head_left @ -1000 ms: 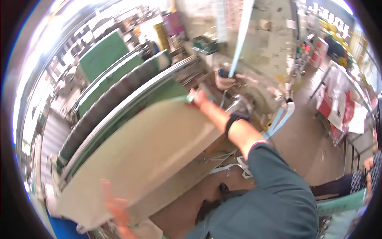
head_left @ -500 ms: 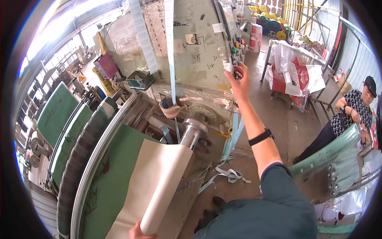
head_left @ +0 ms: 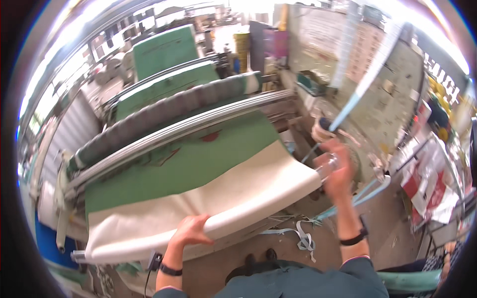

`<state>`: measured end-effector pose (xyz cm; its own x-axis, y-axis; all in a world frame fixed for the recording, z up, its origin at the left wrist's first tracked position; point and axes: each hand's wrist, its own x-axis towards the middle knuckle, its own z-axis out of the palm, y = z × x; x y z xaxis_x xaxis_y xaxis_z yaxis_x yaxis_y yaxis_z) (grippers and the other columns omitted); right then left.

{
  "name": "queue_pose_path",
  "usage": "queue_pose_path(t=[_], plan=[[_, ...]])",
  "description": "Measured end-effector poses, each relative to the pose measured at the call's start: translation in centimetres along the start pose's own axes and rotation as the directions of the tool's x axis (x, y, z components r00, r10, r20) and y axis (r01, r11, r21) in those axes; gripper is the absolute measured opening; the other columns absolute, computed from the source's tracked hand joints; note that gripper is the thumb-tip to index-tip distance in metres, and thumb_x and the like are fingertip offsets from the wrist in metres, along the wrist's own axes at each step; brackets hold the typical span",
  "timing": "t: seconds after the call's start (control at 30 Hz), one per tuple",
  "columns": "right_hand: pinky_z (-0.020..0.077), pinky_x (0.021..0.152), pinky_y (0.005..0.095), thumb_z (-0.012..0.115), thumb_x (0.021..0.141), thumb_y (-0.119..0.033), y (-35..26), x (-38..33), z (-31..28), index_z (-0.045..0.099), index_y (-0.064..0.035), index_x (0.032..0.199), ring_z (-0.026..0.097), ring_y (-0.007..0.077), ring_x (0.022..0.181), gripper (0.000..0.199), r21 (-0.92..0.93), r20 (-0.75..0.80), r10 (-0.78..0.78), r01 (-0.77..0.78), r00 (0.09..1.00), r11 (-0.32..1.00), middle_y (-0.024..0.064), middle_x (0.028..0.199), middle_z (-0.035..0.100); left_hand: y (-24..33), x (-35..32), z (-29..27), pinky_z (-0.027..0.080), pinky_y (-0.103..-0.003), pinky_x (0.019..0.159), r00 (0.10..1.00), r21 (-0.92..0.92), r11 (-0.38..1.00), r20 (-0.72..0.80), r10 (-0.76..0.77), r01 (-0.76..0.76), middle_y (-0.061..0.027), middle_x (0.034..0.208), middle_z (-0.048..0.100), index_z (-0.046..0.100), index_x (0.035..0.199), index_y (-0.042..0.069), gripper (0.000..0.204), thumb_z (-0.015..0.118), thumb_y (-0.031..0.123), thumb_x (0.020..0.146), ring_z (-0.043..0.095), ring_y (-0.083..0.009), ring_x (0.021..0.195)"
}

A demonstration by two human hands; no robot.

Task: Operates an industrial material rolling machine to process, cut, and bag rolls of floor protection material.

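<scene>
1. Cream sheet (head_left: pixel 218 196): covers the near part of the green machine bed (head_left: pixel 198 159), its back edge slanting from the bed's left edge up toward the right edge. Creases show near the middle.
2. Cream roll (head_left: pixel 268 208): runs along the bed's near edge. Metal shaft (head_left: pixel 78 256) protrudes at its left end; bright metal also shows at the right end, partly behind the right hand.
3. Left hand (head_left: pixel 193 231): on the roll, left of its middle. Forearm rises from the lower edge of view; hand turns rightward, fingers over the top, thumb lower on the near face. Thumb and fingers apart; pressure cannot be told.
4. Right hand (head_left: pixel 340 169): raised beside the roll's right end, forearm almost upright, fingers toward the upper left. Hand blurred; cannot tell whether the fingers are clamped on the metal or merely near it.
5. Black wristband (head_left: pixel 354 239) on the right wrist; another dark band on the left.
6. Pale blue strap (head_left: pixel 357 94): hangs slantwise beyond the bed's right edge, above the right hand.
</scene>
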<state>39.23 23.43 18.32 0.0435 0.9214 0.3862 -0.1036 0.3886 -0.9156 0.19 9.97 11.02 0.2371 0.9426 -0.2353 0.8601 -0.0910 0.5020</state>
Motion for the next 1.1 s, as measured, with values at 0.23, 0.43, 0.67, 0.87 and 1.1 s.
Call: queue_pose_path(t=[0.23,0.43,0.67,0.87,1.1], plan=[[0.0462,0.086,0.0423,0.082,0.059,-0.048,8.4,-8.3,19.7,0.057,-0.0069,0.120,0.062,0.0324,0.098,0.078,-0.292,0.956,0.240,0.601,0.168,0.744,0.0153,0.097,0.067,0.1,-2.6,1.2,0.049,-0.041,0.079,0.969,0.050,0.995,-0.231,0.091,-0.082,-0.0147,0.089,0.065,0.061,0.105,0.006,0.058,0.080,0.034,0.058,0.062,-0.0321,0.089],[0.0481,0.090,0.0396,0.083,0.050,-0.043,9.3,-5.5,21.1,0.051,-0.0138,0.131,0.062,0.0306,0.104,0.092,-0.501,0.827,0.561,0.405,-0.033,0.764,0.0156,0.112,0.065,0.6,-8.0,16.0,0.048,-0.032,0.071,0.766,-0.467,0.865,-0.620,-0.170,-0.186,-0.0066,0.084,0.063,0.061,0.088,0.006,0.022,0.074,0.019,0.077,0.059,-0.0189,0.078],[0.0446,0.095,0.0406,0.085,0.048,-0.045,11.4,-6.5,21.1,0.041,-0.0129,0.142,0.057,0.0311,0.112,0.109,-0.500,0.821,0.566,0.391,-0.070,0.773,0.0142,0.118,0.062,-0.8,0.0,16.5,0.034,-0.039,0.104,0.821,-0.703,-0.461,-0.321,-0.472,-0.541,-0.0141,0.139,0.042,0.035,0.138,0.003,0.066,0.057,0.039,0.088,0.042,-0.0255,0.126],[0.0349,0.101,0.0405,0.067,0.081,-0.023,7.1,-14.2,8.9,0.041,-0.0060,0.139,0.049,0.0272,0.121,0.066,-0.384,0.721,-0.249,0.671,0.647,0.634,0.0118,0.126,0.054,1.8,0.9,15.3,0.031,-0.042,0.107,0.810,-0.695,-0.452,-0.342,-0.477,-0.559,-0.0145,0.130,0.048,0.045,0.129,-0.001,0.064,0.058,0.042,0.083,0.043,-0.0287,0.125],[0.0500,0.077,0.0485,0.064,0.080,-0.048,18.7,-43.0,-22.3,0.061,-0.0106,0.108,0.062,0.0373,0.092,0.046,-0.883,-0.226,0.761,-0.458,0.608,0.104,0.0193,0.095,0.064,-1.6,2.9,16.2,0.043,-0.048,0.099,0.766,-0.841,-0.232,-0.286,-0.576,-0.489,-0.0240,0.126,0.053,0.050,0.123,-0.008,0.070,0.061,0.043,0.077,0.051,-0.0351,0.118]])
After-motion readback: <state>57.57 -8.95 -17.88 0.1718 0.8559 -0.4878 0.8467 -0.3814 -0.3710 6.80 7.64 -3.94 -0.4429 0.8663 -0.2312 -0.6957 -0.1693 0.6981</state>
